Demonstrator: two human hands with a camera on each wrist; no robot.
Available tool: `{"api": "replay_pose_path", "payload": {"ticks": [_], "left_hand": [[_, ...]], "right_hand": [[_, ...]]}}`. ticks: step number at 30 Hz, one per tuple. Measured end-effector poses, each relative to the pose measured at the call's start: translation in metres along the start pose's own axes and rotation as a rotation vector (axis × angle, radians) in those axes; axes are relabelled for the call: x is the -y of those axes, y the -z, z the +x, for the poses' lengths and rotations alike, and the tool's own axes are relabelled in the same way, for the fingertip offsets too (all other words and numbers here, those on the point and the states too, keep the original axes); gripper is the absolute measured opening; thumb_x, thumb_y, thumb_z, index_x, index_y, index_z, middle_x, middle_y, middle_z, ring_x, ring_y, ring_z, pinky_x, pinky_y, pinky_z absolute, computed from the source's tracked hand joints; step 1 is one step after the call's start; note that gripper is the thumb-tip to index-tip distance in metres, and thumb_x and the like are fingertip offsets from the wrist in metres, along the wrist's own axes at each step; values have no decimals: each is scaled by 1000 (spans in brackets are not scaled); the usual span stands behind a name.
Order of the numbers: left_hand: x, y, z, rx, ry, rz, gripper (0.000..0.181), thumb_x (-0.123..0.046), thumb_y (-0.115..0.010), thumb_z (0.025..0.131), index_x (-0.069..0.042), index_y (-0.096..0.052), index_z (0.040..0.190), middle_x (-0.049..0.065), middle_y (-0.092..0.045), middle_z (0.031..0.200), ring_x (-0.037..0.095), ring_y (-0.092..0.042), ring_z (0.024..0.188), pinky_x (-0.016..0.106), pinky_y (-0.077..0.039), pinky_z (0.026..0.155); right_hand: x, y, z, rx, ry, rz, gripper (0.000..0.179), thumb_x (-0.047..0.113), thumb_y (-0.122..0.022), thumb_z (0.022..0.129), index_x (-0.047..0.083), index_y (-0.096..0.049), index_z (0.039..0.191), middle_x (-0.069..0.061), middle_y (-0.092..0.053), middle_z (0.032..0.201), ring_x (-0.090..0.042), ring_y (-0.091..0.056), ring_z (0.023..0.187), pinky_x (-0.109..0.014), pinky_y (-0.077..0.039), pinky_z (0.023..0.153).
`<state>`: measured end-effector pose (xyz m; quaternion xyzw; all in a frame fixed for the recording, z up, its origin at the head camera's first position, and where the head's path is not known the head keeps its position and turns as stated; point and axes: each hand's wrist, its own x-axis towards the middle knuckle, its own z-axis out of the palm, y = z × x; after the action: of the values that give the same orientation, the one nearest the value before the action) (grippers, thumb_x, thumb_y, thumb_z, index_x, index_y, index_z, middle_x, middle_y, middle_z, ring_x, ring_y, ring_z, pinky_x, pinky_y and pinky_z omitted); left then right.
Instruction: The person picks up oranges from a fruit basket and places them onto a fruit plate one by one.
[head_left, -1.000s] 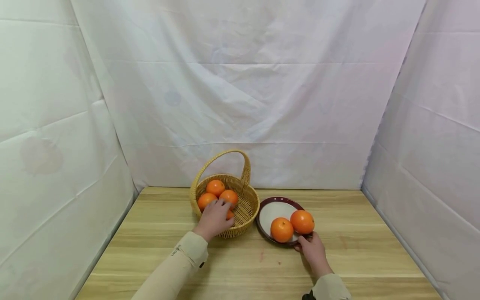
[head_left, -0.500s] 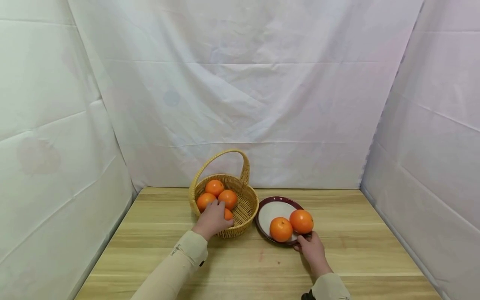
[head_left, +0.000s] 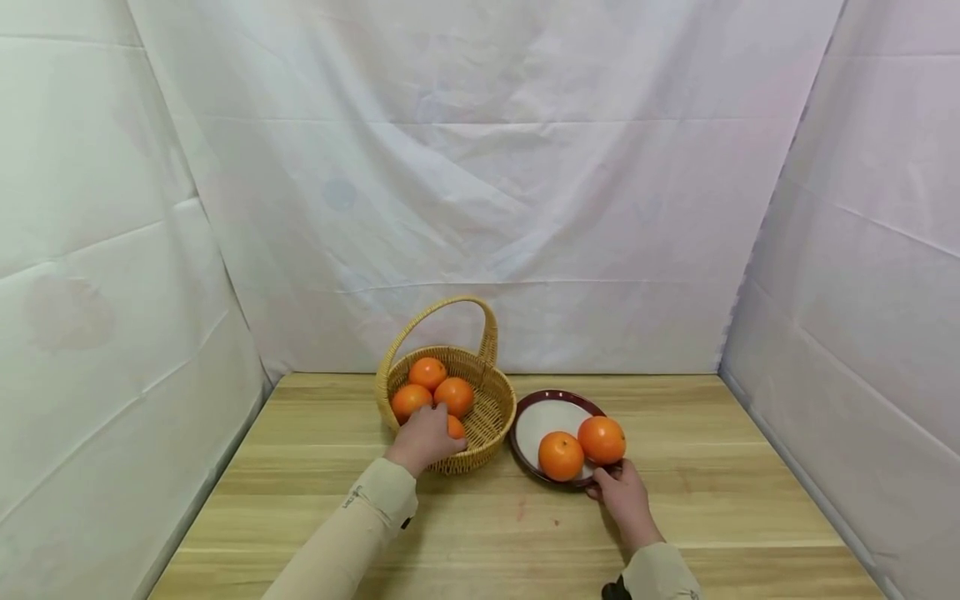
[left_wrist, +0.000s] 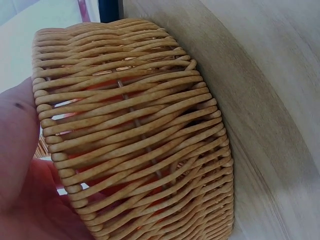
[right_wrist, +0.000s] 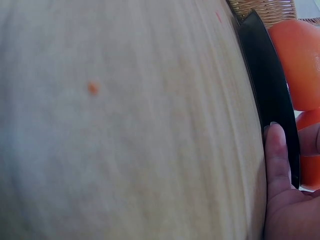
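My left hand [head_left: 426, 435] reaches over the near rim of a wicker basket [head_left: 491, 421] and grips an orange [head_left: 455, 427] inside it. In the left wrist view the basket's woven wall [left_wrist: 135, 125] hides most of that orange and the fingers. Behind it lie several more oranges [head_left: 455, 397] in the left half of the basket. To the right, my right hand [head_left: 624, 496] pinches the near right edge of a white plate [head_left: 547, 417] with a dark red rim. Two oranges [head_left: 561, 456] sit on that plate, one close to my thumb.
Basket and plate stand side by side, nearly touching, on a light wood table [head_left: 480, 542]. The basket's tall arched handle [head_left: 431, 310] rises above the oranges. White cloth [head_left: 480, 192] hangs behind the table and on both sides.
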<state>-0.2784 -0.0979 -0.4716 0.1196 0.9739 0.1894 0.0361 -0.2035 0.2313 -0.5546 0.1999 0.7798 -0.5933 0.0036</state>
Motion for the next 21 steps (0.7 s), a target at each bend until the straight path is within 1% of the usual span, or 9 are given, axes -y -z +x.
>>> {"api": "replay_pose_path", "payload": {"ticks": [5,9,12,15,18,21], "left_hand": [[1,1,0,-12,-13,-11,64,-36,-77,78,4,-58,124,18,-66,97,31,-64,91,45,-56,75],[3,0,1,-22,-27,-18,60,-36,-77,77,3,-60,120,12,-64,88,24,-60,80,41,-55,72],[4,-1,2,-27,-38,-23,57,-35,-77,77,3,-60,117,9,-62,84,22,-58,76,39,-53,70],[5,-2,2,-34,-49,-26,51,-33,-76,76,1,-61,111,6,-59,78,20,-54,70,36,-50,66],[4,-1,2,-46,-67,-24,41,-32,-74,76,-2,-61,101,3,-55,72,19,-51,65,33,-46,61],[0,1,2,-79,-92,-30,32,-31,-72,75,-6,-59,93,3,-53,69,18,-49,61,31,-44,58]], "right_hand": [[-1,-1,1,1,-1,-2,56,15,-46,102,-11,-26,148,-36,-50,135,-14,-65,85,-29,-59,76],[-1,-2,1,-4,-3,-3,56,15,-46,102,-11,-27,148,-35,-51,133,-13,-65,85,-28,-59,76],[-2,-2,1,-4,-3,-6,56,15,-46,102,-11,-27,148,-34,-52,132,-13,-65,84,-28,-59,76],[-2,-2,1,0,-5,-4,56,15,-45,102,-11,-26,148,-35,-51,133,-13,-65,85,-28,-59,76],[-2,-2,1,0,-11,-4,56,15,-45,102,-10,-26,149,-35,-51,134,-14,-65,87,-27,-59,76],[-1,-1,2,-2,-18,-3,56,16,-46,102,-9,-27,149,-34,-50,134,-15,-65,88,-27,-59,75]]}}
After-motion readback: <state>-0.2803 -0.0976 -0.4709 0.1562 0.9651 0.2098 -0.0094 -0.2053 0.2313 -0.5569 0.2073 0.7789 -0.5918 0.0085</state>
